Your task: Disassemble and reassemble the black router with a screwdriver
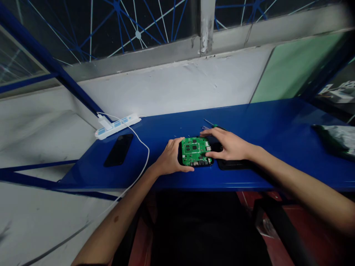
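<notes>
A green circuit board point(194, 148) sits in a shallow black casing, close to the front of the blue table. My left hand point(172, 157) wraps the left side of it, thumb at the near edge and fingers at the far left corner. Across the right side, my right hand point(229, 143) holds it too, with the thumb by the silver ports and the fingertips at the far edge. Partly under my right hand lies a flat black piece point(233, 164). A screwdriver point(209, 122) with a green handle lies behind that hand, its handle partly covered.
A black phone point(118, 149) lies at the left of the blue table point(172, 181). Behind it is a white power strip point(118, 126) with a charger, whose white cable point(146, 151) loops toward the front edge. A plastic bag point(340, 138) rests at the right.
</notes>
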Tool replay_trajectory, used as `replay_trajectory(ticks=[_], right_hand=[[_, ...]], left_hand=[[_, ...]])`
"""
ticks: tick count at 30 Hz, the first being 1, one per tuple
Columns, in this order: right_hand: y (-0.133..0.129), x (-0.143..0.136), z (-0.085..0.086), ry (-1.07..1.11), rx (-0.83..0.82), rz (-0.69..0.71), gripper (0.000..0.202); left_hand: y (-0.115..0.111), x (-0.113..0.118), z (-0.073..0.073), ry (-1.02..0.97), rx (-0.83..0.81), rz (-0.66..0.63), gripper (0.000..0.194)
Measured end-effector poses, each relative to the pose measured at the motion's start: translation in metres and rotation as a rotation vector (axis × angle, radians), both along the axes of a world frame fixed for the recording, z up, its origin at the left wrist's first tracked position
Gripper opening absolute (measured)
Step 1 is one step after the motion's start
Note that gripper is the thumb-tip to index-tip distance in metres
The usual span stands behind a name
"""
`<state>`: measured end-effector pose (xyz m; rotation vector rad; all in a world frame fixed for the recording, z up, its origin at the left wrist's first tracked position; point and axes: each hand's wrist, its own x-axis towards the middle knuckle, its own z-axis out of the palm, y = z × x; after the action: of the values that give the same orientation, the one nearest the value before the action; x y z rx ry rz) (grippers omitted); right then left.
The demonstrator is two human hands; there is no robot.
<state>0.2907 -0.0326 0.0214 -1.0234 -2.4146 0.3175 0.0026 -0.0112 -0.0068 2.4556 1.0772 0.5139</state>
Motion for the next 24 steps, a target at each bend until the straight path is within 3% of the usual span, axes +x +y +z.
replay_trajectory(ticks=[7, 24], right_hand=[[0.0011, -0.0009, -0.003, -0.001, -0.029, -0.005, 0.065], [0.0022, -0.0006, -0.0022, -0.061, -0.021, -0.02, 0.059]], left_hand=[[-0.0009, 0.0015, 0.0024, -0.019, 0.017, -0.02, 0.112], [-0.0004, 0.0008, 0.0019, -0.007, 0.018, -0.029, 0.112]])
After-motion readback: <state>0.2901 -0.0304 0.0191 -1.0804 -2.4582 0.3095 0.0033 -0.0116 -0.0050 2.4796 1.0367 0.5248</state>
